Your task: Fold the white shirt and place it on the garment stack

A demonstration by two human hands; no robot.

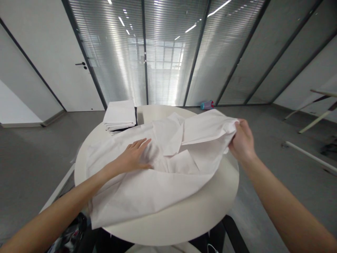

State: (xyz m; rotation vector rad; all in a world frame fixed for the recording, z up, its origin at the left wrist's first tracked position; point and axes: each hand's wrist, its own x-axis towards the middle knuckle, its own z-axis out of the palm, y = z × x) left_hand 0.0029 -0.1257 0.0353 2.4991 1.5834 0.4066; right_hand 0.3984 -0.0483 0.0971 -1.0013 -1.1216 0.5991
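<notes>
A large white cloth [147, 182] lies spread and partly folded on a round white table [195, 214]. My left hand [135, 154] rests flat on the middle of the cloth, fingers stretched out toward the right. My right hand [242, 140] is closed on the cloth's right edge, lifting a fold a little above the table's right side. The folded flaps of the cloth bunch between the two hands.
A stack of folded white cloths [119, 116] sits at the table's far left edge. A small blue and pink bottle [207, 104] lies on the grey floor by the glass wall. White bars [305, 153] lie on the floor at right. A white door [65, 59] stands at left.
</notes>
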